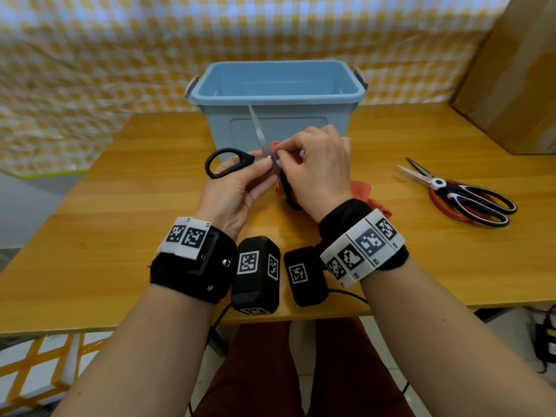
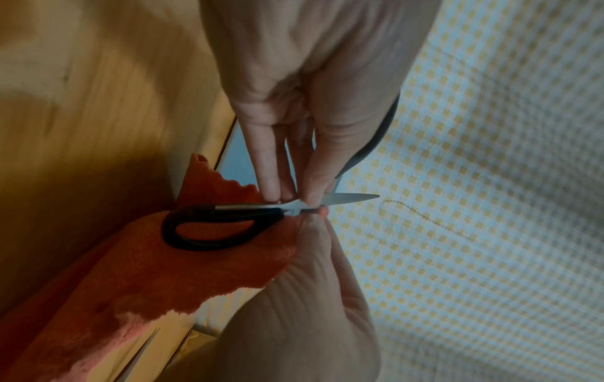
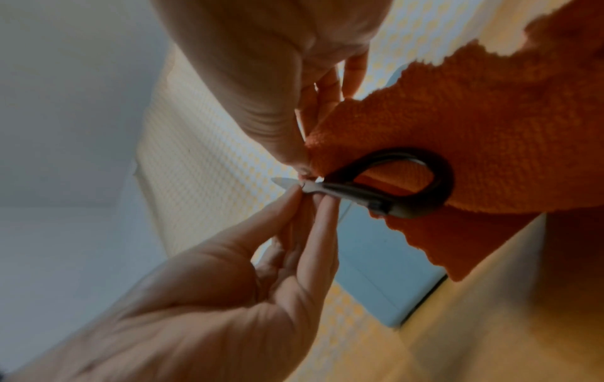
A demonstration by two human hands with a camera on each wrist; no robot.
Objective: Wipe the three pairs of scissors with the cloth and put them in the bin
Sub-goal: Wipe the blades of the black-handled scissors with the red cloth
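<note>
Black-handled scissors are held splayed above the table in front of the blue bin, one blade pointing up. My left hand pinches them near the pivot, as the left wrist view shows. My right hand holds the orange cloth and pinches it against the blade by the pivot. The second handle loop hangs in front of the cloth. Two more pairs lie crossed on the table at the right, one black-and-white handled, one red-handled.
The wooden table ends close to my body. A cardboard box stands at the back right. A yellow checked sheet hangs behind the bin, whose inside shows nothing in this view.
</note>
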